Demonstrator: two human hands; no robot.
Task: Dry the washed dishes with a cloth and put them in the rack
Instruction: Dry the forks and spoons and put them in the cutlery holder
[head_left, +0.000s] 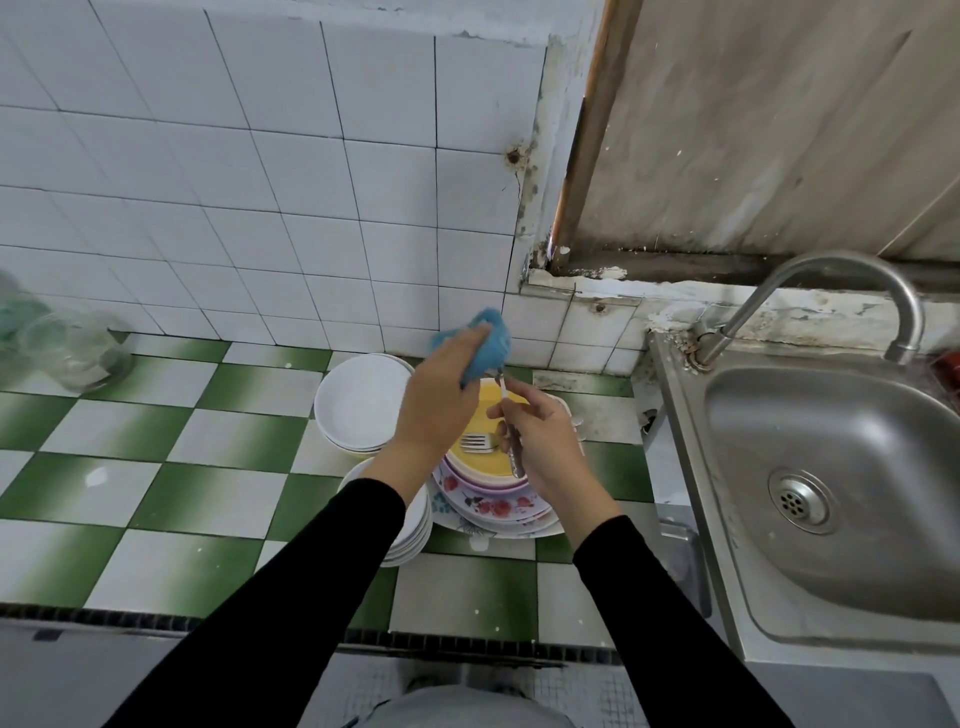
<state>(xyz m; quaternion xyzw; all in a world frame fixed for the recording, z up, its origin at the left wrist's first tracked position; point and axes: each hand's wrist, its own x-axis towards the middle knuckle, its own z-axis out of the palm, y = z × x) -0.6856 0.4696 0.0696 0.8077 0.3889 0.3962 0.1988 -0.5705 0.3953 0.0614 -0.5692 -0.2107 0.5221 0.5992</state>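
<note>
Nearest me, two black sleeves (337, 571) reach out over the green-and-white checked tabletop (156, 467). Under the left forearm sits a stack of white plates (415, 535). Just beside it is a pile of flowered plates (498, 506) with a yellow plate (483, 465) on top. Both hands hover over that pile. The right hand (545, 447) has its fingers curled round a bunch of cutlery. A fork (475, 442) sticks out to the left with its tines over the yellow plate, and another handle hangs below the hand. A slim metal utensil (502, 389) runs up from the fingers into the blue cloth (491, 338); I cannot tell what kind it is, since its end is buried there. The left hand (439, 400) grips that cloth bunched around the utensil's tip. Left of the hands is a stack of white bowls (363, 400). To the right a steel sink (857, 441) is set beside the tabletop, with a curved tap (841, 265) above it. Far left, some clear glass jars (83, 353) stand against the white tiled wall (311, 208).
</note>
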